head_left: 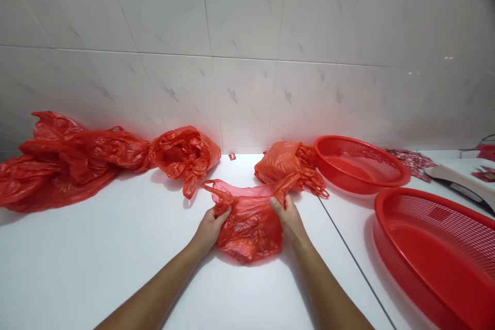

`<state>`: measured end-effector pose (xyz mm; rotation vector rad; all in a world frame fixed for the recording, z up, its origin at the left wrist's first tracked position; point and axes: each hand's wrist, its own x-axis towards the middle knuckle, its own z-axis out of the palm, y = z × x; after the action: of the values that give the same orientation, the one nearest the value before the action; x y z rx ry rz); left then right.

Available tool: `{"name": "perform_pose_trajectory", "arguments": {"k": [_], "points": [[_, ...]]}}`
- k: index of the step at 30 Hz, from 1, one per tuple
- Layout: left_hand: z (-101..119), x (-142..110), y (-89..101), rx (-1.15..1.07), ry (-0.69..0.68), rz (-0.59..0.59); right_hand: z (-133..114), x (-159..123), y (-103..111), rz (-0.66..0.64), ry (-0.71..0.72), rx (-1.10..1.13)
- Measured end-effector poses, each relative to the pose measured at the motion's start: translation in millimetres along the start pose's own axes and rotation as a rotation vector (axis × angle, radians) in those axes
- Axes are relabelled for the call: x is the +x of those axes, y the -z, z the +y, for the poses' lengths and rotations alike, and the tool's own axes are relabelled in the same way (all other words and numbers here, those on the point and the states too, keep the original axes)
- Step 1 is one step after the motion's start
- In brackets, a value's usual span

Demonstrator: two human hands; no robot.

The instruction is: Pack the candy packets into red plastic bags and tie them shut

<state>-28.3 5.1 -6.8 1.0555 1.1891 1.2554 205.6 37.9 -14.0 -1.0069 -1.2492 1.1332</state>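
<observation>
A crumpled red plastic carrier bag lies on the white counter in front of me. My left hand grips its left handle loop, and my right hand grips the right side near the other handle. Just beyond it, a second bunched red bag sits against the wall. Another red bag lies to the far left of my hands, open end showing, and a larger heap of red bags spreads along the wall at the left.
Two oval red plastic baskets stand at the right: a smaller one by the wall and a larger one near the counter edge. Behind them are red printed papers and a white appliance. White marble-look tiles rise behind the counter.
</observation>
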Motion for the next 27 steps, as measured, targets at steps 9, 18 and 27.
{"name": "perform_pose_trajectory", "arguments": {"k": [9,18,27], "points": [[13,-14,-3.9,-0.22,-0.168,0.08,-22,-7,-6,-0.052,0.059,0.301],[8,-14,-5.9,-0.28,-0.115,0.029,-24,-2,1,-0.014,-0.1,0.471],[11,-17,-2.6,-0.183,-0.095,-0.392,-26,3,5,-0.123,-0.145,0.539]]}}
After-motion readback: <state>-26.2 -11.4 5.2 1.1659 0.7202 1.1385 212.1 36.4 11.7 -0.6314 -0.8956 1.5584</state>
